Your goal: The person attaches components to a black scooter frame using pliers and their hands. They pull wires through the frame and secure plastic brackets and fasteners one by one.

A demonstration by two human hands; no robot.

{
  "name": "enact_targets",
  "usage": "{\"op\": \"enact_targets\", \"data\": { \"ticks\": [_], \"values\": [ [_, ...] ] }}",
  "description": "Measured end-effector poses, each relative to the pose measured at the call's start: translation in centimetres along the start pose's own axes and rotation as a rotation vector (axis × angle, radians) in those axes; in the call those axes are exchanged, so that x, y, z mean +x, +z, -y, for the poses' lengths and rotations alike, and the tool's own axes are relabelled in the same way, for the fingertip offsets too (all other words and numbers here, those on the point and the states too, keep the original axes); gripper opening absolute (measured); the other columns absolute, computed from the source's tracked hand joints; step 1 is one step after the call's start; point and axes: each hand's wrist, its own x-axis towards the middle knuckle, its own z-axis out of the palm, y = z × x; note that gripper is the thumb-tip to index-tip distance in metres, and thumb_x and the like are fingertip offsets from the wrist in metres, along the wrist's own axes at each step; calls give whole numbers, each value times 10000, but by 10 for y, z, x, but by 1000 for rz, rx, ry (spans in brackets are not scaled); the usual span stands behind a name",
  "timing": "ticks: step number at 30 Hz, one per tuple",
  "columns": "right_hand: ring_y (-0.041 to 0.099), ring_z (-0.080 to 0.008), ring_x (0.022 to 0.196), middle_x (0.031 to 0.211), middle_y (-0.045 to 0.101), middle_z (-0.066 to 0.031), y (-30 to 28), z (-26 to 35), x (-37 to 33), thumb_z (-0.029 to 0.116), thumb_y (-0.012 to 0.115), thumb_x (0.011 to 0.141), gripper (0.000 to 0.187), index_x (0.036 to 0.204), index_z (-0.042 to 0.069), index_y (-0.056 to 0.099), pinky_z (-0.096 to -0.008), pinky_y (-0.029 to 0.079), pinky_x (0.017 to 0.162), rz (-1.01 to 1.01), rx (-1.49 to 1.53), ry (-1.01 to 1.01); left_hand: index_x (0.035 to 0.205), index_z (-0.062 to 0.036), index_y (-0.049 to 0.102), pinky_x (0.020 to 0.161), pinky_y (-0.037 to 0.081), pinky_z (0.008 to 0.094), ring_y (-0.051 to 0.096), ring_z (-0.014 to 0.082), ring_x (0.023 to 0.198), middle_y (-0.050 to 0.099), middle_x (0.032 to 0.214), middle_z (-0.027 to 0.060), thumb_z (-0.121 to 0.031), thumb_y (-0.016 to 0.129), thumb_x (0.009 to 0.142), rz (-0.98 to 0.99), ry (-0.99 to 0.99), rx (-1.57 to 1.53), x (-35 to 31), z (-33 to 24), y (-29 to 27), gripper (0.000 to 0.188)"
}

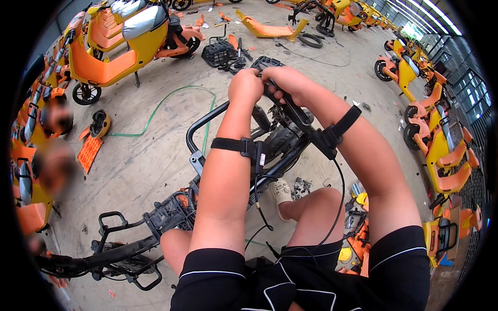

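A stripped black scooter frame [155,220] runs diagonally past my legs, its rear wheel [284,142] showing behind the tubes. At the frame's tail both my hands meet, close together beside a black rear rack [270,63]. My left hand [246,86] is closed in a fist, and what it holds is hidden. My right hand [285,85] lies just beside it with its fingers curled round a black bar [293,111] at the tail. A bent black tube rail [199,122] stands out to the left of my left forearm.
Yellow and orange scooters [122,52] line the left side, and more scooters [404,72] stand at the right. A black basket [220,53], a loose yellow-orange panel [270,27] and a tyre [310,40] lie ahead. A yellow helmet [100,123] and green strap [171,96] are at left.
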Motion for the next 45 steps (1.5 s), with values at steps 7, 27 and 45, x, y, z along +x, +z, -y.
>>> {"op": "enact_targets", "data": {
  "ticks": [7,27,45],
  "values": [
    [730,-367,839,979,714,-272,5,0,4,105,595,787,284,982,-53,728,-435,569,722,-121,-1017,-114,1014,-122,764,787,539,441,692,377,898,725,939,190,-196,634,823,-36,28,35,0,-3,5,243],
    [659,-430,1006,1007,686,-282,-41,-23,27,139,541,899,246,1048,-49,600,-498,520,867,-86,-1143,-526,1068,-82,772,749,526,350,702,227,795,754,885,112,-240,763,844,28,25,-80,3,1,4,274],
    [640,-336,780,842,666,-167,-82,-35,71,168,679,856,246,1057,32,640,-436,493,695,36,-1038,-840,1083,-116,778,768,530,383,701,279,842,751,916,124,-290,739,867,47,43,-76,-7,-7,0,280]
  ]
}}
